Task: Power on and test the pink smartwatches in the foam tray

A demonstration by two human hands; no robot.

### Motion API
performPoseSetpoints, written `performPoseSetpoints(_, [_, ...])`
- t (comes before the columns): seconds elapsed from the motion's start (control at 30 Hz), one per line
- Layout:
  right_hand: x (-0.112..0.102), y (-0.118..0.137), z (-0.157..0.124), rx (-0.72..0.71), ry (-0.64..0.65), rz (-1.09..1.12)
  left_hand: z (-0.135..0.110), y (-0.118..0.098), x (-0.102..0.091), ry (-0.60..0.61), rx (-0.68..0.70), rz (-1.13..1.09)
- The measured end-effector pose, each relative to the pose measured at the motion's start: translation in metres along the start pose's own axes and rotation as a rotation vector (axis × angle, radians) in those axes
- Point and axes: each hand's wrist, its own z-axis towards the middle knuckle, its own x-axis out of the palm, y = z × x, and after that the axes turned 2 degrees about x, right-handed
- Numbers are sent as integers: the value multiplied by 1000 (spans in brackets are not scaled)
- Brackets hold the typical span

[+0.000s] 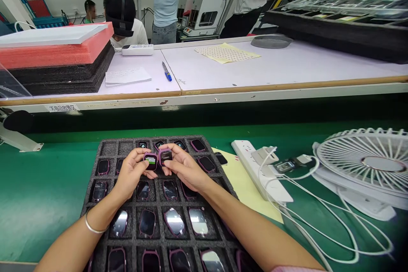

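Note:
My left hand [133,168] grips a purple-rimmed smartwatch [150,161] whose screen is lit with green and white. In my right hand [182,165] is a second purple-rimmed smartwatch [165,156], its screen mostly dark. The two watches are side by side, close together, over a foam tray [106,148]. Dark grey dividers split this tray into compartments, and many hold a watch without a strap. One such watch [174,221] lies below my hands and reflects light. A few screens in the far row are lit. My forearms hide part of the tray.
A power strip [251,165] with chargers and white cables stands right of the tray, beside a white fan [366,165]. Yellow paper [245,187] lies under the tray's edge. Behind runs a raised shelf [204,76] with a pen [166,71] and foam stacks. Several people are beyond.

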Motion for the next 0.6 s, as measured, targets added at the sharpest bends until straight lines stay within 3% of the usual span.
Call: performPoseSetpoints(0.6, [1, 1, 1, 12, -2, -2, 1, 2, -1, -2, 32, 22])
